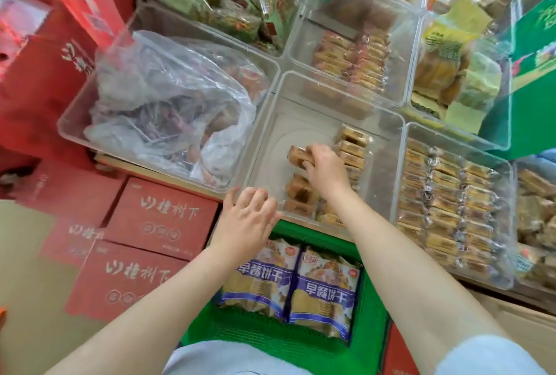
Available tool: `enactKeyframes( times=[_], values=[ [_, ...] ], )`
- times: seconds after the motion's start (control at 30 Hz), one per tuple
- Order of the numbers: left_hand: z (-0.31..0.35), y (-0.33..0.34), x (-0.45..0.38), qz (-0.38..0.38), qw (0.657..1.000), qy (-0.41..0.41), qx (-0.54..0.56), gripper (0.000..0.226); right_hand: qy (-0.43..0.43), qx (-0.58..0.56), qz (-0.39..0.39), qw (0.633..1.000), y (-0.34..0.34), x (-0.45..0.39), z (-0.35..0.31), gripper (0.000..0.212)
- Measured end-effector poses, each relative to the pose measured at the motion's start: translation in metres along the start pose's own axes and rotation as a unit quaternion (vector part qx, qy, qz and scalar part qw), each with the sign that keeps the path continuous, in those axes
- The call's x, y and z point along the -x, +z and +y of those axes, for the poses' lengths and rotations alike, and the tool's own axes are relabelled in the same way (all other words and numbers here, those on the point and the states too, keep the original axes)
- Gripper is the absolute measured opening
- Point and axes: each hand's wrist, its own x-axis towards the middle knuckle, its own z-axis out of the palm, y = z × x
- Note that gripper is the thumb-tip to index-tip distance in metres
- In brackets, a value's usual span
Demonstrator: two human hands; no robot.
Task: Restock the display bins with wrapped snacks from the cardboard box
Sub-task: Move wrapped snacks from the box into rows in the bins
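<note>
Legible print first: the two soft snack bags (291, 281) in the green mesh basket (371, 308) below my arms carry a blue band with large white characters that I read as 早餐饼干, seen upside down from here. The red cartons (156, 218) stacked on the floor at left bear pale brush-style characters, 下 being the only one I can read with confidence. Print on the small wrappers is too blurred to read. The display bins are clear rigid plastic with rounded corners; the centre bin (270, 140) is mostly bare floor, with a column of tan, rectangular wrapped snacks (352, 146) standing along its right side and a few more loose near its front wall. My right hand (325, 170) reaches into this bin, fingers curled over one wrapped snack (298, 155), gripping it above the bin floor just left of the column. My left hand (246, 221) rests with fingers spread and fairly straight at the bin's front rim, holding nothing. The bin on the right (508, 203) is packed with neat rows of similar yellow-brown packets. The left bin (75, 122) holds a crumpled transparent plastic bag (168, 89) of reddish items. I cannot see the cardboard supply box.
</note>
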Motion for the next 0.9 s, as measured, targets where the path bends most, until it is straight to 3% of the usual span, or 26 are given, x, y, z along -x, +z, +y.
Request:
enactKeyframes(
  times=[0.1,0.23,0.33,0.5,0.63,0.8,0.9],
  values=[
    [0.001,0.002,0.001,0.013,1.000,-0.004,0.001,0.036,-0.025,0.026,0.012,0.999,0.006,-0.001,-0.006,0.024],
    [0.000,0.003,0.001,0.015,1.000,0.000,0.008,0.034,0.026,0.107,-0.108,0.988,0.003,0.002,-0.001,0.024],
    [0.001,0.002,0.000,0.010,1.000,-0.002,0.010,0.036,0.029,0.092,-0.150,0.984,0.001,0.008,0.005,0.031],
    [0.002,-0.001,0.000,-0.010,1.000,-0.009,0.020,0.038,-0.018,0.174,-0.104,0.979,0.009,0.026,0.000,0.021],
    [0.003,-0.006,-0.001,-0.023,0.999,-0.012,0.020,0.038,-0.027,0.159,-0.056,0.985,0.014,0.034,0.003,0.021],
    [0.003,-0.011,-0.002,-0.058,0.998,-0.009,0.025,0.041,0.034,0.169,-0.122,0.977,-0.002,0.021,-0.007,0.014],
    [0.004,-0.011,-0.001,-0.067,0.997,-0.009,0.024,0.042,0.047,0.144,-0.168,0.974,-0.007,0.020,-0.005,0.030]
  ],
)
